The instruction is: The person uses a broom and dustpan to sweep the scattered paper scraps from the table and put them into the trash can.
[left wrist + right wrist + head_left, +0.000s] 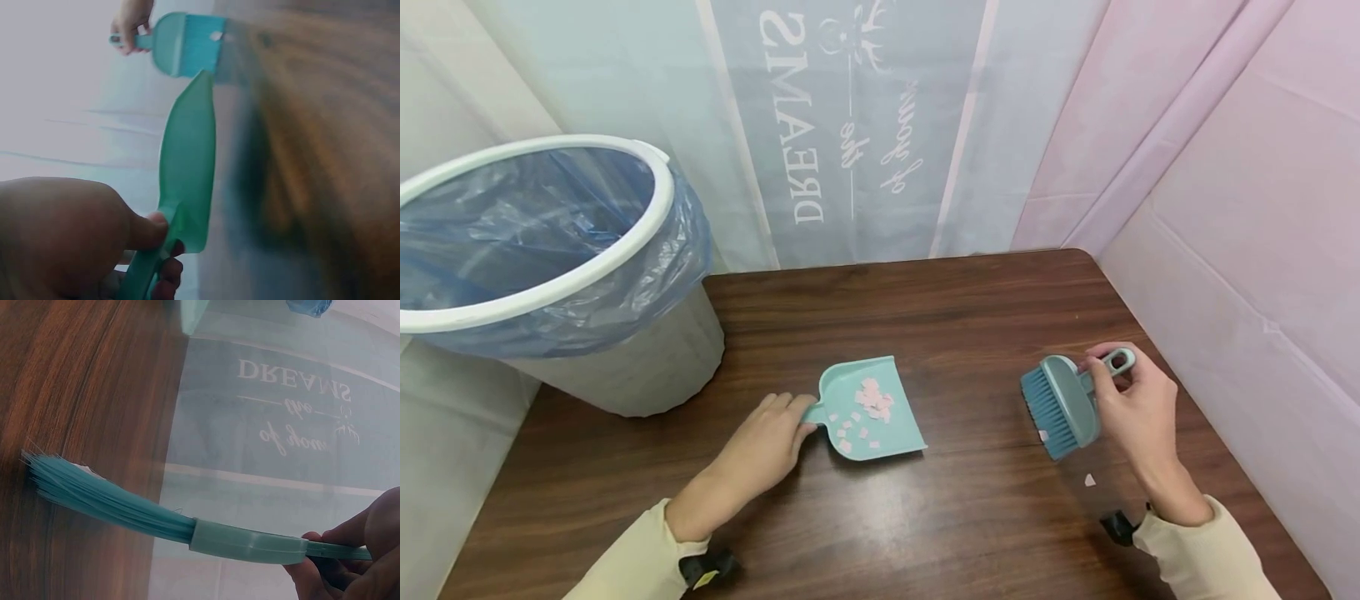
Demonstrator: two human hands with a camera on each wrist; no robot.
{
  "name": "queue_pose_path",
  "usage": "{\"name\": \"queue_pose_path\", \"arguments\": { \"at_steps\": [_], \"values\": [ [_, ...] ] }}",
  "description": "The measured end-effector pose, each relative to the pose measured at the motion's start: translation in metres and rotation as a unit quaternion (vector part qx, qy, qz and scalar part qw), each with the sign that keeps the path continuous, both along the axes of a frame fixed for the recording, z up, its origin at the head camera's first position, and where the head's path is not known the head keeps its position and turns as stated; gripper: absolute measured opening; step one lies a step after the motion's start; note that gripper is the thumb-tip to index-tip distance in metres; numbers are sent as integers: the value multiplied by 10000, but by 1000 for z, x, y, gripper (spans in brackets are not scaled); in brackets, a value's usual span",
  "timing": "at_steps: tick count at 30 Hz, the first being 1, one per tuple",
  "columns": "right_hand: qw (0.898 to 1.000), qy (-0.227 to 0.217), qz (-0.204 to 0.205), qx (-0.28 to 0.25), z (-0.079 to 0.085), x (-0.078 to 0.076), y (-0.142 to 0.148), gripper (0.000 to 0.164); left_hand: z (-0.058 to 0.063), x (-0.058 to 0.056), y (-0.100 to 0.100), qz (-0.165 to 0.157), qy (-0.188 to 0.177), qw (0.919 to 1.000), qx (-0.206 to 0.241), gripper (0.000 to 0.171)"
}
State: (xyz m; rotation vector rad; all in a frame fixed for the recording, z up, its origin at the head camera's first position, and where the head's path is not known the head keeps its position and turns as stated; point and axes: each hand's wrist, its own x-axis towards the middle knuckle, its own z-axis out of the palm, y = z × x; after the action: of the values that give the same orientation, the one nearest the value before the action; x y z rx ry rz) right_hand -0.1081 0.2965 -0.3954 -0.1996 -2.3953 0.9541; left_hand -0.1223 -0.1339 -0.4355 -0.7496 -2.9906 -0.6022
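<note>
My left hand (pixel 772 442) grips the short handle of a pale teal dustpan (pixel 898 425), its thumb on top in the left wrist view. A heap of pink paper scraps (pixel 874 398) lies in the pan, with several more strewn near the handle end. To the right, my right hand (pixel 1138 408) holds a matching hand brush (pixel 1075 400) by its handle. The blue bristles (pixel 106 494) point left, their tips at the tabletop, and one pink scrap (pixel 1043 435) clings to them. Another scrap (pixel 1090 480) lies on the table just below the brush.
A large bin (pixel 647 375) with a white rim and blue plastic liner stands at the left on the dark wooden table (pixel 910 308). A printed cloth (pixel 865 125) hangs behind the table's back edge, and pale cloth (pixel 1247 275) closes off the right side.
</note>
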Motion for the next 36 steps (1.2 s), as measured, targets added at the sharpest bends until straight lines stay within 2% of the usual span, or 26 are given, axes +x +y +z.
{"name": "queue_pose_path", "arguments": {
  "at_steps": [4, 11, 20, 29, 31, 36],
  "values": [
    [10000, 25, 12, 24, 0, -1, 0, 7, 13, -2, -10, 73, 56, 9999, 93, 25],
    [10000, 16, 51, 1, -1, 0, 0, 8, 40, -2, -27, -29, 361, 9991, 240, 24],
    [10000, 10, 31, 47, -1, -3, -2, 7, 90, -7, -52, -113, 568, 9980, 270, 26],
    [10000, 37, 38, 20, -1, -3, -2, 6, 145, -7, -70, 7, 345, 9991, 239, 33],
    [10000, 27, 42, 44, 0, -3, -2, 6, 154, -7, -74, 8, 418, 9988, 243, 32],
    [9999, 21, 55, 101, 1, -5, -3, 6, 172, -9, -90, 82, 866, 9960, 196, 33]
  ]
}}
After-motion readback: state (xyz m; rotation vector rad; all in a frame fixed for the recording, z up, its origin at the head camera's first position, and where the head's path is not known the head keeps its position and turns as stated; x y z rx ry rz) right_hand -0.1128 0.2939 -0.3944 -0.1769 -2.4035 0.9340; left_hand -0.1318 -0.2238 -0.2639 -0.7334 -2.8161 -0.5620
